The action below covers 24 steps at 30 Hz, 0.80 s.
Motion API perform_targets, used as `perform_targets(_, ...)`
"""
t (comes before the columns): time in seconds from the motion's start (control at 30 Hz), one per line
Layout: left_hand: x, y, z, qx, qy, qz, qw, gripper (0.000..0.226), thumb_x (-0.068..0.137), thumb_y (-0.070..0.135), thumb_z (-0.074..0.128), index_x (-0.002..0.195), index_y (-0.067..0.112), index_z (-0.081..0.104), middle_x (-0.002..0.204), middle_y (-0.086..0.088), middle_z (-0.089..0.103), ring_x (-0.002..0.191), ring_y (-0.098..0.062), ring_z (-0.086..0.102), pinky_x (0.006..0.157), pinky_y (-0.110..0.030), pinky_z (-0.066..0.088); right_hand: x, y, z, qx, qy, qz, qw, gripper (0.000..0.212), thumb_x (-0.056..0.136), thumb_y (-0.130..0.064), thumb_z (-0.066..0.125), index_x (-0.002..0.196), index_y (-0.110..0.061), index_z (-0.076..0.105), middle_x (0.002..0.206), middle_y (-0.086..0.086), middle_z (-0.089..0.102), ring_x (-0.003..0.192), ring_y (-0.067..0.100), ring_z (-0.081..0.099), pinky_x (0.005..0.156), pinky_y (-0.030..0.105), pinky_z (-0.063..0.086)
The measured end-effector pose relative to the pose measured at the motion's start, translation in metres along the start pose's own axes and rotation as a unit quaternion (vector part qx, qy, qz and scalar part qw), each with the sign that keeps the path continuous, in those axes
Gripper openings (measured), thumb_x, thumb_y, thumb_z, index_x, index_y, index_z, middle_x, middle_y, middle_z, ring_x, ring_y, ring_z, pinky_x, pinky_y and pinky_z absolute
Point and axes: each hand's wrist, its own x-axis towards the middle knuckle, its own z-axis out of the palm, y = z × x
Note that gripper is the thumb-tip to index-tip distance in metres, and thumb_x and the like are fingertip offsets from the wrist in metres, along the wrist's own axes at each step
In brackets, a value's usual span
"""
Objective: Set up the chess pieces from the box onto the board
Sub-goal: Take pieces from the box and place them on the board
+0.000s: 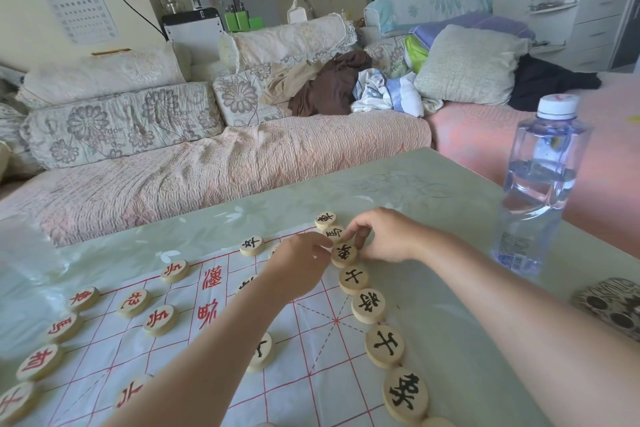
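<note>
A white plastic board sheet [311,350] with red grid lines lies on the table. Round wooden pieces with black characters line its right edge; pieces with red characters stand along its left side. Both my hands meet at the far end of the black row. My left hand [298,263] touches the left side of one black-marked piece [344,254] with its fingertips. My right hand [384,236] pinches the same piece from the right, next to another black piece [334,233]. My left forearm hides a few pieces in the middle. No box is in view.
A clear water bottle [540,191] with a white cap stands on the table at the right. A patterned object [613,305] lies at the right edge. Beyond the pale green table [433,191] is a sofa [207,166] with cushions and clothes.
</note>
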Motion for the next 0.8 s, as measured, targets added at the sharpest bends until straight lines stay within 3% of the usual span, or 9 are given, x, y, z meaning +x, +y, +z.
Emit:
perform_targets(0.07,-0.003,0.0,-0.002,0.004,0.0,0.005,1.0,0.024,0.091,0.025,0.056,0.113,0.032,0.064,0.102,0.014,0.068,0.096,-0.014,0.061,0.081,-0.024,0.049,-0.002,0.001,-0.001,0.012,0.004,0.0,1.0,0.029,0.079,-0.025,0.082,0.104,-0.034,0.072,0.098,-0.011,0.07,0.074,0.004,0.06,0.06,0.016,0.046)
perform_targets(0.13,-0.005,0.0,-0.002,0.013,0.005,0.011,1.0,0.025,0.091,0.025,0.056,0.114,0.032,0.062,0.104,0.016,0.067,0.096,-0.013,0.061,0.082,-0.025,0.05,-0.004,0.002,-0.002,0.016,0.018,-0.002,1.0,0.029,0.08,-0.023,0.08,0.104,-0.035,0.072,0.1,-0.015,0.069,0.087,0.007,0.062,0.066,0.021,0.049)
perform_targets(0.27,-0.005,0.005,0.0,-0.011,0.003,0.016,1.0,0.025,0.09,0.024,0.054,0.11,0.034,0.063,0.098,0.013,0.069,0.087,-0.014,0.064,0.071,-0.025,0.053,-0.006,0.002,0.002,0.005,0.026,-0.008,1.0,0.032,0.082,-0.012,0.074,0.107,-0.032,0.073,0.104,-0.016,0.068,0.07,-0.003,0.054,0.051,0.009,0.037)
perform_targets(0.4,-0.005,0.004,0.001,-0.007,0.01,0.015,1.0,0.029,0.089,0.021,0.059,0.116,0.032,0.062,0.107,0.018,0.065,0.092,-0.009,0.06,0.082,-0.024,0.049,-0.008,0.003,0.003,0.005,0.015,0.0,1.0,0.037,0.078,-0.022,0.083,0.11,-0.034,0.07,0.103,-0.013,0.066,0.081,0.004,0.059,0.066,0.021,0.048)
perform_targets(0.47,-0.005,0.002,0.001,0.008,0.014,0.014,1.0,0.03,0.088,0.022,0.06,0.115,0.034,0.061,0.108,0.019,0.063,0.087,-0.008,0.058,0.078,-0.024,0.051,-0.009,0.005,0.002,0.012,0.022,0.005,1.0,0.038,0.079,-0.021,0.081,0.113,-0.033,0.069,0.104,-0.012,0.066,0.092,0.011,0.062,0.075,0.027,0.051)
perform_targets(0.6,-0.005,0.004,0.002,0.003,0.0,0.017,1.0,0.025,0.088,0.018,0.06,0.107,0.032,0.066,0.098,0.019,0.066,0.072,-0.007,0.057,0.062,-0.021,0.049,-0.008,0.005,0.007,0.017,0.029,0.001,0.999,0.039,0.079,-0.018,0.081,0.114,-0.032,0.07,0.103,-0.011,0.069,0.083,0.005,0.059,0.068,0.018,0.044)
perform_targets(0.8,-0.003,0.005,0.003,0.009,0.001,0.01,1.0,0.027,0.085,0.017,0.064,0.109,0.031,0.066,0.106,0.018,0.065,0.08,-0.01,0.059,0.073,-0.026,0.051,-0.006,0.003,0.008,0.006,0.027,0.011,1.0,0.047,0.076,-0.022,0.083,0.119,-0.033,0.067,0.099,-0.013,0.069,0.091,0.008,0.063,0.076,0.023,0.047)
